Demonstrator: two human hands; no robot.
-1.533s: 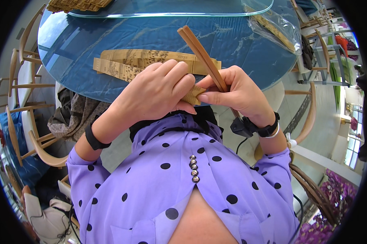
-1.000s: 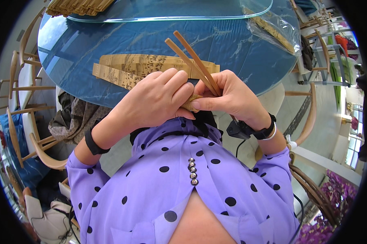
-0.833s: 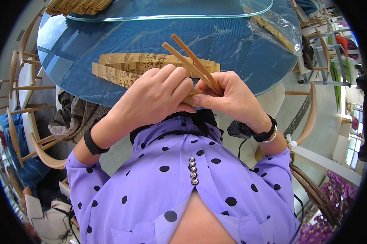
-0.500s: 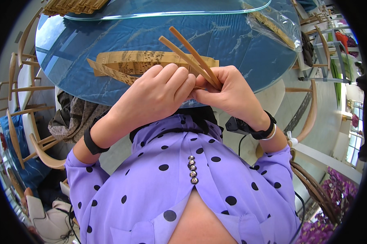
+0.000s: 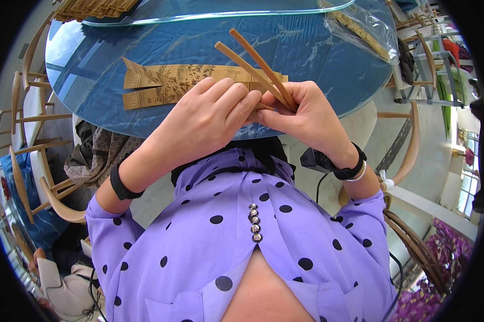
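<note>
The right hand [image 5: 311,121] clamps its fingers on two brown chopsticks [image 5: 258,67] at their near ends; their long axes fan up and left over the blue worktop [image 5: 328,59]. The left hand [image 5: 207,121], fingers curled together, presses against those same ends from the left.

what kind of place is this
Probably a dining room or restaurant: a round blue glass-topped table, wooden chairs around it, and both hands, left and right, holding brown chopsticks above paper sleeves.
</note>
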